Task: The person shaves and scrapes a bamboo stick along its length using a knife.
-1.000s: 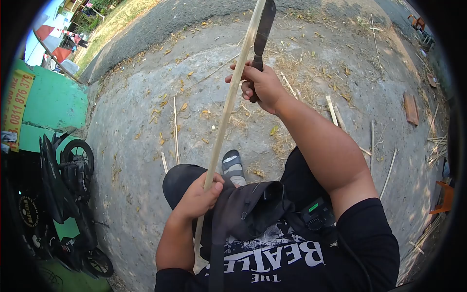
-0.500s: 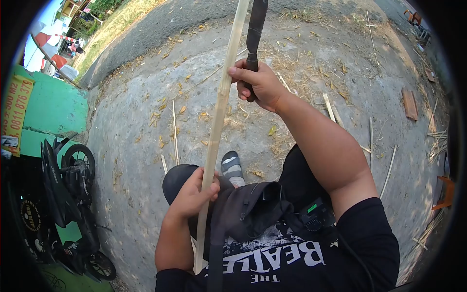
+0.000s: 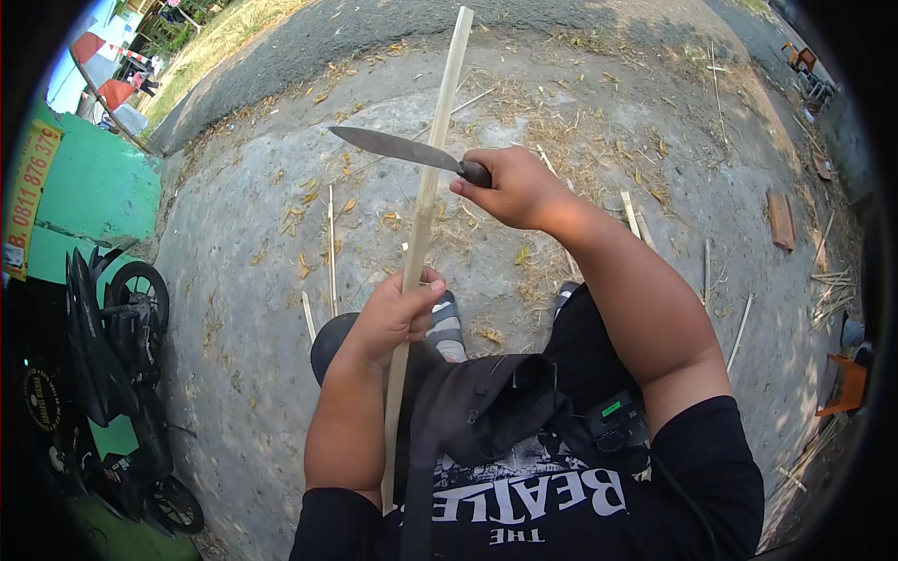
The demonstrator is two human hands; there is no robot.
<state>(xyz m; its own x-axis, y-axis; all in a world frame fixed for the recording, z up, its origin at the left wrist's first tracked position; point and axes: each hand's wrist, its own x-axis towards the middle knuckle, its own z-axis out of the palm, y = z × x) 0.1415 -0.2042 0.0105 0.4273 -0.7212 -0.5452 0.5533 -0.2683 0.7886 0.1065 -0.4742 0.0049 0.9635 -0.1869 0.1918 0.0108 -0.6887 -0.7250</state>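
A long pale bamboo strip stretches from my lap up past the middle of the view. My left hand is closed around its lower part, just above my knee. In my right hand is a large knife, gripped by its dark handle. The dark blade points left and lies across the strip, well above my left hand. Whether the edge touches the strip or passes just over it, I cannot tell.
Thin bamboo sticks and dry leaves lie scattered on the concrete ground. A black motorbike stands at the left by a green wall. On the right are a brown wooden piece and an orange object.
The knife has swung from pointing upward beside the strip to lying across it, pointing left. My right hand has turned and moved slightly lower; my left hand has moved up the strip.
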